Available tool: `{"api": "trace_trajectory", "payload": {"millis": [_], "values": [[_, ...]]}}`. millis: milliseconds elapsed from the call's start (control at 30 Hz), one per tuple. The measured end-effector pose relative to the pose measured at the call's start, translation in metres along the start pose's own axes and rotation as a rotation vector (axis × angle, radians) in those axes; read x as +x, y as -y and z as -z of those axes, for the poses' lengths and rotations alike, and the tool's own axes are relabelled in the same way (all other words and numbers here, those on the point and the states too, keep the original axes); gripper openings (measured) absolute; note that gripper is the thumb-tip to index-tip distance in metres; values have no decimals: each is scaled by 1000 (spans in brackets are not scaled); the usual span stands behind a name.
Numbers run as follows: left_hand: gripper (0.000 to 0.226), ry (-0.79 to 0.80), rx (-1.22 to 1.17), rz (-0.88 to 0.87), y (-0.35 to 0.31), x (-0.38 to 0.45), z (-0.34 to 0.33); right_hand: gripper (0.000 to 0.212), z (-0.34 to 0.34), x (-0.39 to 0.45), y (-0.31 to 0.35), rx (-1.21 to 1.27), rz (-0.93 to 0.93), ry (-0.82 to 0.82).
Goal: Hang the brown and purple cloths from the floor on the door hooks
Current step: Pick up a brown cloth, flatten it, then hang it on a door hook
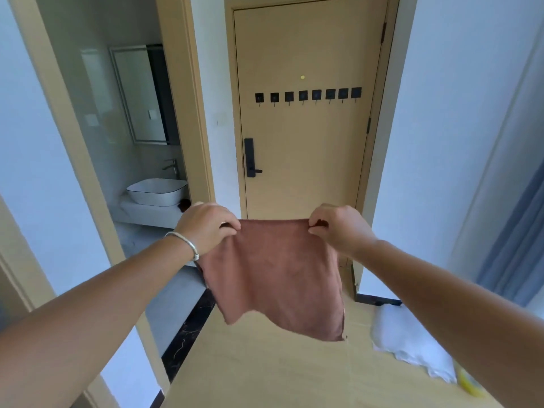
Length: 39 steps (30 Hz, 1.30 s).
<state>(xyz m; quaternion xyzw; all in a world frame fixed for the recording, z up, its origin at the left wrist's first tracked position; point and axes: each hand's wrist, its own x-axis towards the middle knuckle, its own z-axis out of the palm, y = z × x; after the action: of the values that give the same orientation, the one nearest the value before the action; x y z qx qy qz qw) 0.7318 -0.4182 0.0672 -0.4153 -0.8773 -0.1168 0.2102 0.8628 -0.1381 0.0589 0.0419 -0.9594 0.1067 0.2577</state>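
Observation:
A brown cloth (276, 275) hangs spread out in front of me, well above the floor. My left hand (206, 228) pinches its upper left corner and my right hand (338, 228) pinches its upper right corner. Ahead stands a closed tan door (303, 160) with a row of several black square hooks (307, 95) at about head height, all bare. The cloth is held below the hooks and short of the door. No purple cloth shows in this view.
A pale white-blue cloth (409, 343) and something yellow (468, 381) lie on the floor at the right. An open doorway on the left shows a washbasin (157, 191) and mirror. The door has a black handle lock (250, 157). A blue curtain (515, 245) hangs at far right.

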Motion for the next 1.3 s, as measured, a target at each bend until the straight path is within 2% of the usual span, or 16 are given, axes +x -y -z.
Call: {"api": "trace_trajectory", "payload": {"millis": [100,267,467,633,733,933,1133,1300], "values": [[18,-35,-94,65,7,43,-16,16,-10,42,-23,21,38,11],[42,42,-59,-97,40,114,-52,39,-35,106,-66,-66,124,100],[59,73,-36,-121,108,213,-113,49,-81,200,-113,-153,104,161],[70,74,-73,-133,175,291,-145,54,-117,292,-137,-117,23,213],[66,99,-102,-125,215,329,-158,52,-137,345,-150,-103,3,207],[42,112,-148,-66,276,386,-177,47,-180,422,-171,-144,24,110],[14,32,-186,52,305,443,-196,19,-226,498,-197,106,-163,22],[20,-20,-219,130,331,498,-225,37,-259,561,-237,187,-210,-7]]}}
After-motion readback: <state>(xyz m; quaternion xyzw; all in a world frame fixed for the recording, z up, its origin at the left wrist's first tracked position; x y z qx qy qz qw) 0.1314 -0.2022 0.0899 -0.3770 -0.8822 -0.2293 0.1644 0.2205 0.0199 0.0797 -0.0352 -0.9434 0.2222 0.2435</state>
